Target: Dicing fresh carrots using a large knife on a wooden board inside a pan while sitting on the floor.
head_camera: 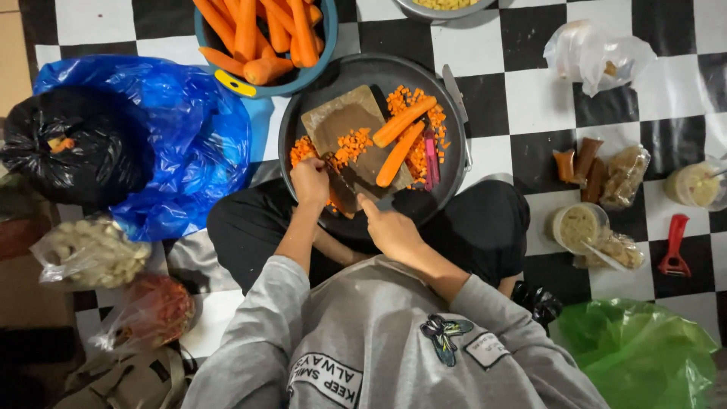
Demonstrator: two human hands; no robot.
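A round dark tray (356, 72) lies on the floor in front of my crossed legs. On it is a wooden cutting board (337, 121) with diced carrot (352, 142) and two peeled whole carrots (401, 121). My left hand (310, 182) rests curled at the board's near left corner, on orange carrot bits. My right hand (388, 226) is at the tray's near edge, closed on a knife (344, 185) whose dark blade lies on the board between both hands. A pink peeler (432, 155) lies to the right of the carrots.
A blue bowl (227, 76) of peeled carrots stands beyond the tray. A second knife (454, 91) lies on the tray's right rim. Blue (189, 136) and black (68, 144) bags lie left, food bags, tubs and a red tool (674, 246) right, a green bag (636, 348) near right.
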